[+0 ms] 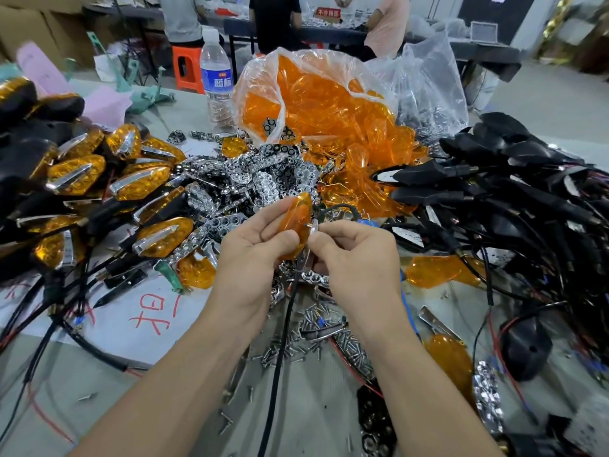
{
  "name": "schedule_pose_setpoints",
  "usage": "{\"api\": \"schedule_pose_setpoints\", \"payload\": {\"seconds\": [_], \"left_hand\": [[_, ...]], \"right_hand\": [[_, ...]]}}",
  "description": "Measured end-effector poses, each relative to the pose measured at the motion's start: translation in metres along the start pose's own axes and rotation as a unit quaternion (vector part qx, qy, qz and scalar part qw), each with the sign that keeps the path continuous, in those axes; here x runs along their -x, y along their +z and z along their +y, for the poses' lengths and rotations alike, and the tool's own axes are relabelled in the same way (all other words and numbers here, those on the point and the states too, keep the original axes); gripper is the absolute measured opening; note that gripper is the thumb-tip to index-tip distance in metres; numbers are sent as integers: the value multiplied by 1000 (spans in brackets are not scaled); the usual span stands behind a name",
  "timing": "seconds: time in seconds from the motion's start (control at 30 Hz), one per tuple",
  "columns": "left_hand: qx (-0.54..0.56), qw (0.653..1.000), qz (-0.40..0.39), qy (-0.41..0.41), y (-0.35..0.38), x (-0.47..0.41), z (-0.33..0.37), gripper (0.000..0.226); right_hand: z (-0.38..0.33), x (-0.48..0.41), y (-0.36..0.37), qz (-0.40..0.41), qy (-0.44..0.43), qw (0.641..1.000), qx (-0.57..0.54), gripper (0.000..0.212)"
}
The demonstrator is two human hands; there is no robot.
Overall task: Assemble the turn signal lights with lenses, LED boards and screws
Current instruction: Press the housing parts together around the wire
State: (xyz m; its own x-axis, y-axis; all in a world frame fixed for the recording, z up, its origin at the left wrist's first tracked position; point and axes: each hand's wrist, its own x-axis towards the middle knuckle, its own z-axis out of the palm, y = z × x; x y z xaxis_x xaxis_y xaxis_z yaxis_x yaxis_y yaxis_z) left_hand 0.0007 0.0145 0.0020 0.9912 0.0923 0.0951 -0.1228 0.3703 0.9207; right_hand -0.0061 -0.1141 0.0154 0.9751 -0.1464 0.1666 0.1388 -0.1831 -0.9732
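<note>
We look past our bench [184, 107] to a pale grey floor [543, 94]. A long dark table [487, 52] crosses the back with three people [275, 21] at it. An orange stool [187, 69] stands nearby, cardboard boxes [29, 31] are stacked left, and a black wall panel [484, 14] is far right.

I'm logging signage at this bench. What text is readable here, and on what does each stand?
"蓝标": blue label of the water bottle; the small print above it is too blurred to read.
"不合格区": white characters on the red sign in the background.
Red handwriting on the white paper: cannot be read with certainty.
</note>
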Motion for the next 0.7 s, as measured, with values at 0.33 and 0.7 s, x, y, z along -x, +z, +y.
{"api": "schedule_pose_setpoints", "payload": {"seconds": [0.33,0.7], "left_hand": [[-100,993,-12,64,-3,-2,0,54],[5,999,-36,1,1,2,-1,41]], "right_hand": [[4,-5,-3,-25,21,999,-43,37],[5,-3,-2,19,70,993,-97,18]]}}
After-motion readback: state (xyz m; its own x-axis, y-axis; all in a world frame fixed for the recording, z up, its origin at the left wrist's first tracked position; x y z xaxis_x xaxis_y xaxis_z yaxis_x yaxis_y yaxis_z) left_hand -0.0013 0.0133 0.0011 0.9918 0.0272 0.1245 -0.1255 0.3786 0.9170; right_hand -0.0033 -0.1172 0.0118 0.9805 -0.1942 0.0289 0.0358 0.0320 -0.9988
